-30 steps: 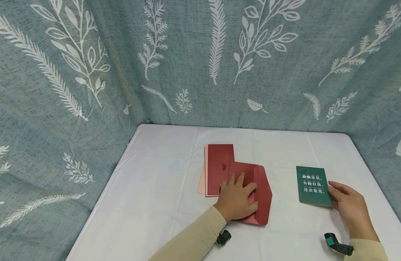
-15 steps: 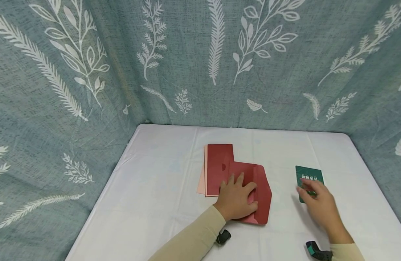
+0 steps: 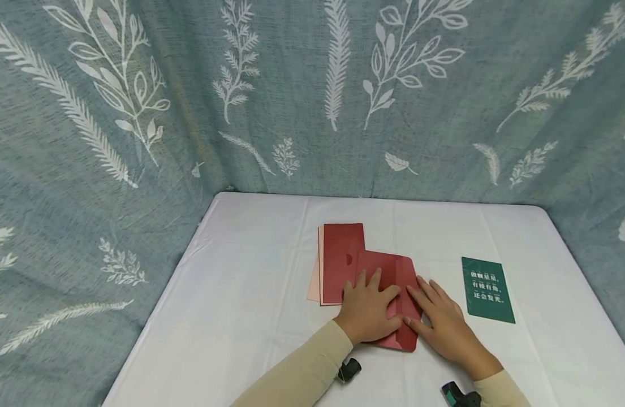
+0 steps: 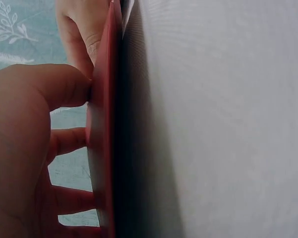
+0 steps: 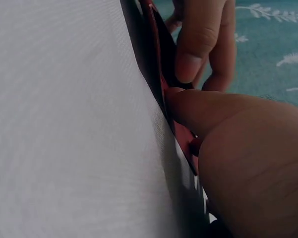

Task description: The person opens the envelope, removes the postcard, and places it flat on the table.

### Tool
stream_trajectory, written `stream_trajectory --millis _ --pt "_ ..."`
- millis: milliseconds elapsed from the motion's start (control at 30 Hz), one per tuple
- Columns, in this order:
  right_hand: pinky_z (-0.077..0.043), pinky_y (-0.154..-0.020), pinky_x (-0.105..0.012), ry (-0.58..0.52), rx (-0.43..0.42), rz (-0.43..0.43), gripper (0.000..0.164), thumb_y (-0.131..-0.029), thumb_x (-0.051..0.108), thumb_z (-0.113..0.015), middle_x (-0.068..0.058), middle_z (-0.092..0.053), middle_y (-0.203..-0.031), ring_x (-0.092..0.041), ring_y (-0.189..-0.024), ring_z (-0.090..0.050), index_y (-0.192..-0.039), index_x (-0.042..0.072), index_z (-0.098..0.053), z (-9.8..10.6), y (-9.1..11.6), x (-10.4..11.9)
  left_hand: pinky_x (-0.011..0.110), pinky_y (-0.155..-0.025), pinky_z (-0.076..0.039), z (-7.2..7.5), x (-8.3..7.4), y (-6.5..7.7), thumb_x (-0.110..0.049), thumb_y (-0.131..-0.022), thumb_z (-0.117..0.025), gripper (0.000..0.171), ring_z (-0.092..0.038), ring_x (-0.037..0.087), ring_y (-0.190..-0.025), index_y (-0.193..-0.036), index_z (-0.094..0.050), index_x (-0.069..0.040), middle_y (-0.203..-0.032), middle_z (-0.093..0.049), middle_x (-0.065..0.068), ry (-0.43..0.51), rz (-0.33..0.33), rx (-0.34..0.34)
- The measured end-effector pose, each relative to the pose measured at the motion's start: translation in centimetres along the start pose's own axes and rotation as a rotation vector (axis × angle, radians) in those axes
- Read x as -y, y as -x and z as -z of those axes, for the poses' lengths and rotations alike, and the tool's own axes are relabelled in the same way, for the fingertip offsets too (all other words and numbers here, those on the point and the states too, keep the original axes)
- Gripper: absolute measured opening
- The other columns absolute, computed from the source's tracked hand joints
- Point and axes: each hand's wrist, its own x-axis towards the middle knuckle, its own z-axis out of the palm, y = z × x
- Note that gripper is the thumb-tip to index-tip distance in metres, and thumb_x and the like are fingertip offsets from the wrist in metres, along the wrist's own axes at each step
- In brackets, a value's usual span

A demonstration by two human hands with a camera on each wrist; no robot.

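Observation:
My left hand (image 3: pixel 369 311) lies with spread fingers on the red envelope (image 3: pixel 380 263), pressing it against the table. In the left wrist view the thumb (image 4: pixel 72 84) touches the envelope's red surface (image 4: pixel 100 124). On the envelope's right side, my right hand (image 3: pixel 444 325) rests its thumb and extended fingers on the flap (image 3: pixel 406 333); the flap's tip is hidden under that hand. From the right wrist, its thumb (image 5: pixel 193 105) shows against the red edge. A green card (image 3: pixel 490 291) with white characters lies flat to the right of this hand.
A darker red envelope (image 3: pixel 343 249) lies partly beneath the held one, with pale pink paper (image 3: pixel 314 285) showing at its left. All lie on a white-covered table (image 3: pixel 251 271). A patterned blue-green curtain (image 3: pixel 302 102) hangs behind and on both sides.
My right hand has let go of the green card's right edge, passed left over it, and come onto the red envelope's flap. The left hand stays in place on the envelope.

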Motion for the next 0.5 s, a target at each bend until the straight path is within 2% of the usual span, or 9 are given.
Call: stream_trajectory --millis 200,367,500 --pt "-0.022 -0.114 -0.077 -0.005 -0.027 0.019 0.072 -0.103 0.041 -0.076 -0.018 -0.033 -0.173 -0.045 -0.16 -0.02 -0.162 0.008 -0.052 -0.2 0.0 -0.3 0.062 -0.108 -0.039 -0.2 0.4 0.0 -0.061 -0.099 -0.067 0.069 -0.037 0.042 -0.154 -0.161 -0.054 -0.034 -0.171 -0.04 0.011 0.005 0.001 0.027" --pt "-0.023 -0.114 -0.076 -0.013 -0.045 0.024 0.072 -0.103 0.04 -0.076 -0.018 -0.034 -0.173 -0.045 -0.16 -0.02 -0.162 0.008 -0.052 -0.2 0.0 -0.4 0.062 -0.109 -0.038 0.0 1.0 -0.1 -0.054 -0.099 -0.07 0.068 -0.039 0.039 -0.153 -0.16 -0.057 -0.026 -0.17 -0.043 0.008 0.104 0.003 0.004" --pt "-0.023 -0.114 -0.075 -0.03 -0.044 0.027 0.072 -0.103 0.04 -0.075 -0.018 -0.033 -0.173 -0.045 -0.16 -0.02 -0.163 0.009 -0.052 -0.2 0.1 -0.4 0.061 -0.109 -0.038 0.3 1.5 -0.2 -0.051 -0.101 -0.072 0.065 -0.041 0.036 -0.151 -0.158 -0.058 -0.023 -0.167 -0.048 0.006 0.202 0.013 -0.011"
